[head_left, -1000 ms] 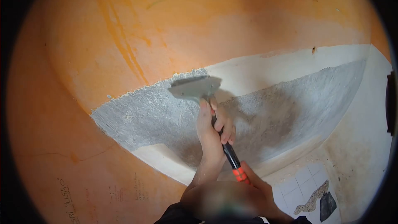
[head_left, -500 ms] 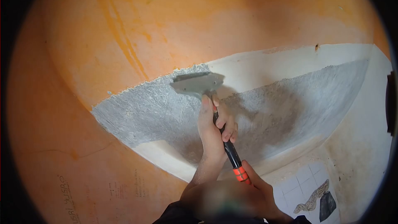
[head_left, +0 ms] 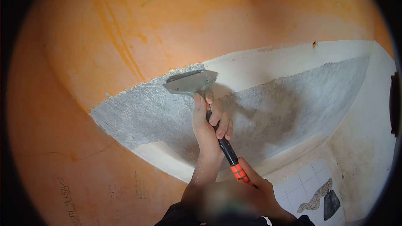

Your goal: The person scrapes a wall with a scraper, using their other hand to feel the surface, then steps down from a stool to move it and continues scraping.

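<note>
A scraper with a wide grey metal blade [head_left: 190, 82] and a black and red handle [head_left: 226, 149] is pressed against the wall. My left hand [head_left: 208, 127] grips the handle just below the blade, thumb pointing up along it. My right hand [head_left: 254, 186] holds the red lower end of the handle, close to my body. The blade's edge sits at the ragged border between the orange covering [head_left: 125, 37] and a rough grey scraped patch [head_left: 272, 109].
A white strip [head_left: 268, 62] runs above the grey patch and another white band [head_left: 163, 159] below it. White floor tiles [head_left: 307, 184] with a dark lump [head_left: 331, 204] lie at the lower right. Printed lettering marks the orange sheet at lower left.
The blade and my left hand have shifted slightly up and to the left along the edge of the orange covering. Both hands keep their grip.
</note>
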The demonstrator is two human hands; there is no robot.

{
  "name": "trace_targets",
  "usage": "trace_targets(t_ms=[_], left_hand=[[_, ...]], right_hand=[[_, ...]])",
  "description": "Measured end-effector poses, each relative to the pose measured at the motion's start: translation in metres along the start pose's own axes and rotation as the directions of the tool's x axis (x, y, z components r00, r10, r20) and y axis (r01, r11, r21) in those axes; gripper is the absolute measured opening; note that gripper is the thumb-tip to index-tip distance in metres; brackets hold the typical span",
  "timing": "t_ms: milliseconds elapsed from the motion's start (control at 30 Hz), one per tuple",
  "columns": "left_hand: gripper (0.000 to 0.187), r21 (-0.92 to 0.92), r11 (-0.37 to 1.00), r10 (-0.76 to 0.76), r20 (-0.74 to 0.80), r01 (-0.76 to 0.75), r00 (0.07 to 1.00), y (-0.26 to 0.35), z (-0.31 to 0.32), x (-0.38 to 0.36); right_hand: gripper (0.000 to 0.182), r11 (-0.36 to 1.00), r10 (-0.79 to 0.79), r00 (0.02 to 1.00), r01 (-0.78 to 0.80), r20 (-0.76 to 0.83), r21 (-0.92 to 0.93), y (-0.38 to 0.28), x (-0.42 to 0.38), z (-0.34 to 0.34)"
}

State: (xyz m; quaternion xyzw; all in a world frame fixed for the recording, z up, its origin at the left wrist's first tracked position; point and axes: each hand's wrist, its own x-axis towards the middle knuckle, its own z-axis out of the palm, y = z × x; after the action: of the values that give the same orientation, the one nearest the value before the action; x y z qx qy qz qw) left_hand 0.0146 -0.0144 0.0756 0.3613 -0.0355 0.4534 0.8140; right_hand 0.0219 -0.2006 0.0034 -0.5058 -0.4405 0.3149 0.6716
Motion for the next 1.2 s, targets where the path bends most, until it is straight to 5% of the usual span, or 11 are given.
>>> trace_targets(t_ms=[100, 233, 300, 400, 667, 1000, 1200], left_hand=[[0.034, -0.045, 0.998, 0.043, 0.062, -0.04, 0.997, 0.006, 0.011, 0.006], [0.034, -0.014, 1.0, 0.016, 0.013, -0.016, 1.0, -0.001, 0.001, -0.001], [0.034, -0.037, 0.999, 0.021, 0.039, -0.02, 0.999, -0.003, -0.001, -0.001], [0.034, 0.081, 0.996, 0.051, -0.021, -0.05, 0.998, -0.003, 0.004, 0.003], [0.037, 0.488, 0.862, -0.044, -0.194, 0.136, 0.98, -0.056, -0.077, -0.046], [0.039, 0.323, 0.932, -0.114, -0.162, 0.162, 0.98, -0.062, -0.087, -0.046], [0.038, 0.237, 0.962, -0.114, -0.108, 0.137, 0.988, -0.049, -0.072, -0.035]], right_hand=[[0.054, 0.993, 0.038, 0.998, -0.043, 0.046, 0.107, -0.013, 0.005, -0.002], [0.054, 0.994, 0.108, 0.993, -0.108, 0.037, 0.0, -0.004, 0.0, -0.004], [0.054, 0.988, -0.077, 0.997, 0.076, 0.001, -0.131, 0.008, 0.004, -0.003], [0.055, 0.982, -0.157, 0.987, 0.153, -0.025, -0.114, 0.011, 0.015, -0.009], [0.059, 0.964, 0.18, 0.969, -0.208, -0.172, -0.167, 0.115, -0.03, 0.008], [0.055, 0.951, 0.281, 0.946, -0.297, -0.159, -0.084, 0.115, -0.035, -0.004], [0.052, 0.928, -0.062, 0.971, -0.028, -0.229, -0.371, 0.119, -0.022, 0.007]])
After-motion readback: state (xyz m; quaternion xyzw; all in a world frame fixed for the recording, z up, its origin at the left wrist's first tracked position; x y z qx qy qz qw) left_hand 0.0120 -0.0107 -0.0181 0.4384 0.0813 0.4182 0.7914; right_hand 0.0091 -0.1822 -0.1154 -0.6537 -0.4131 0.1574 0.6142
